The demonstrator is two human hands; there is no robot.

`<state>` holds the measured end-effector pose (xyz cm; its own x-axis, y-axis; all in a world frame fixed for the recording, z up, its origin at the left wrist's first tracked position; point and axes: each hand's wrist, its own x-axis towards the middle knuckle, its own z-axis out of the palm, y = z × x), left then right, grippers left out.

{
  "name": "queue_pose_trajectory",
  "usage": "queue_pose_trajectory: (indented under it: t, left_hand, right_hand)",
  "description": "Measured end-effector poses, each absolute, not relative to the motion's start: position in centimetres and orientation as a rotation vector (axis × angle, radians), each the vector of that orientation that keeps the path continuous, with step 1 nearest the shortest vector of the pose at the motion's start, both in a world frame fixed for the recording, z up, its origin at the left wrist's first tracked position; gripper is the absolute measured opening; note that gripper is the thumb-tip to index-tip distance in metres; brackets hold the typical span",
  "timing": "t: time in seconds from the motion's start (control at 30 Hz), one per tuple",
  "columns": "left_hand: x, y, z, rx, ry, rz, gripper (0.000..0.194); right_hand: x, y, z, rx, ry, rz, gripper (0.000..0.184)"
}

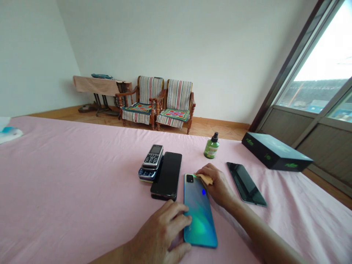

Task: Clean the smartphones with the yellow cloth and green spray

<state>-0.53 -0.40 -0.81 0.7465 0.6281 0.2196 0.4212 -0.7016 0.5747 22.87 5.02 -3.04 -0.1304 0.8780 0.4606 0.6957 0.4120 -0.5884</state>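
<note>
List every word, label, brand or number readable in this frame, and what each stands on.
No text can be quoted; all of it is unreadable:
Dark box: green lettering on lid and side, too blurred.
Green spray bottle: label print too small.
Keypad phone: key markings too small.

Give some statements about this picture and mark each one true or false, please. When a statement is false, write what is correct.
1. The left hand touches the edge of the blue-green smartphone. True.
2. The right hand holds a spray bottle. False: it presses a yellowish cloth against the smartphone, and the green spray bottle stands beyond it, apart.
3. Keypad phones lie stacked beside a black smartphone. True.
4. The dark box sits on the floor. False: the dark box lies on the pink sheet.
</note>
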Motion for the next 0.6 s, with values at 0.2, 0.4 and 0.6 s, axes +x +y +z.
queue_pose_trajectory:
  t: [0.2, 0.4, 0.6]
  left_hand:
    - [-0.5, -0.5, -0.7, 2.441, 0.805, 0.537, 0.045]
    - [-0.7, -0.6, -0.4, 2.438, 0.797, 0.487, 0.043]
    - [-0.7, -0.3, -0.8, 2.436, 0.784, 0.477, 0.038]
  right_hand:
    - [23.9, 5.8, -4.1, -1.308, -1.951, 0.289, 0.032]
    - [24.0, 4.3, -3.7, -1.288, -1.982, 0.356, 0.036]
    - [23.4, 1.3, -2.8, -1.282, -2.000, 0.473, 0.040]
